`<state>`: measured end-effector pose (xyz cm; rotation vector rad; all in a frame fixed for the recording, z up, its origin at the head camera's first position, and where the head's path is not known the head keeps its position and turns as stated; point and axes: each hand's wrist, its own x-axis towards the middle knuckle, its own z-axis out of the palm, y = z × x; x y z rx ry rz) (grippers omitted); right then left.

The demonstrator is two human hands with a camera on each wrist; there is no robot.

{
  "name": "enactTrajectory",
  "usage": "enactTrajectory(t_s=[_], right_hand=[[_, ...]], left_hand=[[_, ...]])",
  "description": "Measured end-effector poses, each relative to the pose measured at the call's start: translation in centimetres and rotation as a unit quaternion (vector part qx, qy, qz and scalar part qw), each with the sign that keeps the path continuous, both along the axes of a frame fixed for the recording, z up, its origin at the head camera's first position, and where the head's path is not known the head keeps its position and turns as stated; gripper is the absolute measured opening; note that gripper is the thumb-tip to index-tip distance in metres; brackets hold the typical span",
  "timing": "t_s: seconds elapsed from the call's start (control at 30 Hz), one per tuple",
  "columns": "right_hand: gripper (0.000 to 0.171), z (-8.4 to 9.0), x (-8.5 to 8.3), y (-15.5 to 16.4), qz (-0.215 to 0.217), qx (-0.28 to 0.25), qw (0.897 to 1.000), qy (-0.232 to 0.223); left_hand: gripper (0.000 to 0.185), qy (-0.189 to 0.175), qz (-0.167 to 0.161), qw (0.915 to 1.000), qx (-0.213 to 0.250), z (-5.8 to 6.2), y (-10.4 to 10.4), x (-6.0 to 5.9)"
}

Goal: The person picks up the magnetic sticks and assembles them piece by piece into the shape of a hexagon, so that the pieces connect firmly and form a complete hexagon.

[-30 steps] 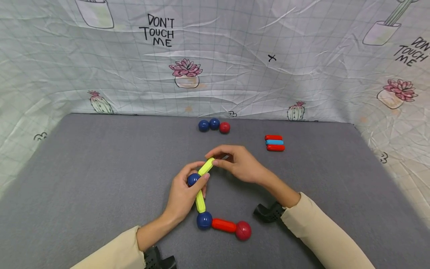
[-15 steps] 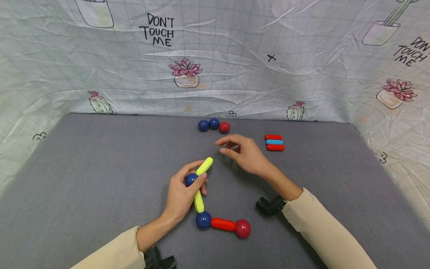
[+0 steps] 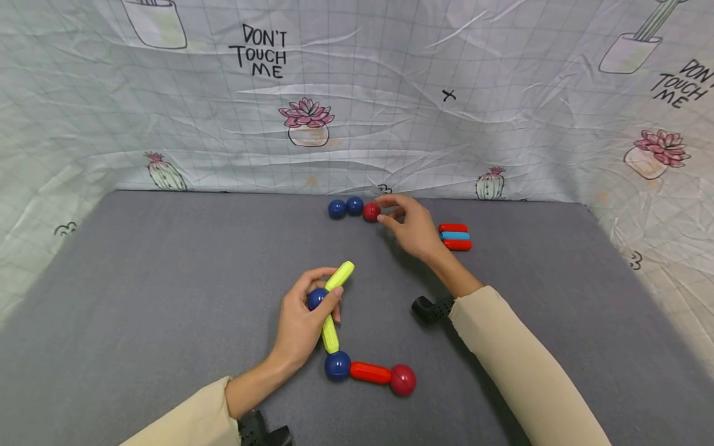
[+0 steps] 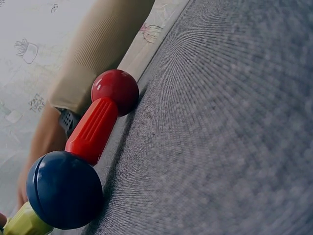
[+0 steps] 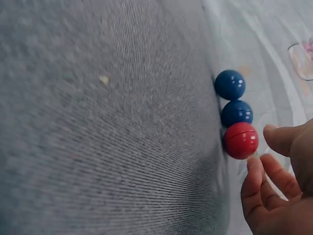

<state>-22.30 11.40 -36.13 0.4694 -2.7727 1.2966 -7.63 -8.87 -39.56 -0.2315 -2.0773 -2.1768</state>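
Note:
In the head view my left hand [image 3: 301, 319] grips a joined piece around its upper blue ball [image 3: 317, 298]. One yellow rod [image 3: 340, 275] slants up from that ball and another yellow rod [image 3: 330, 336] runs down to a lower blue ball [image 3: 337, 366]. From there a red rod [image 3: 370, 373] leads to a red ball [image 3: 403, 380], also large in the left wrist view. At the back, my right hand [image 3: 411, 226] reaches a loose red ball [image 5: 241, 140], its thumb and fingertips parted around it. The right wrist view shows the thumb apart from that ball.
Two loose blue balls [image 3: 346, 207] sit in a row left of the loose red ball. Right of my right hand lie two red rods [image 3: 457, 245] and a light blue rod [image 3: 455, 236]. A printed cloth [image 3: 390, 124] hangs behind the grey table [image 3: 195, 279].
My right hand has let go of the upper yellow rod and moved up and away to the loose red ball. The left hand keeps its hold, almost unmoved.

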Motion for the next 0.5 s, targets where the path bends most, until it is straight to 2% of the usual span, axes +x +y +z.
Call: enactTrajectory(t_s=[0.13,0.27,0.5], right_hand=[[0.041,-0.42,-0.62,-0.34,0.027,0.034,0.999,0.006],[0.039,-0.7,-0.76,-0.64,0.053,0.058,0.997,0.017],[0.028,-0.54,-0.86,-0.82,0.053,0.073,0.996,0.027]], left_hand=[[0.028,-0.004,0.001,1.0,-0.002,-0.01,-0.01,0.03],[0.028,-0.009,-0.002,0.9999,-0.003,0.03,-0.02,0.07],[0.028,-0.013,-0.006,0.9999,-0.003,0.09,-0.05,0.02]])
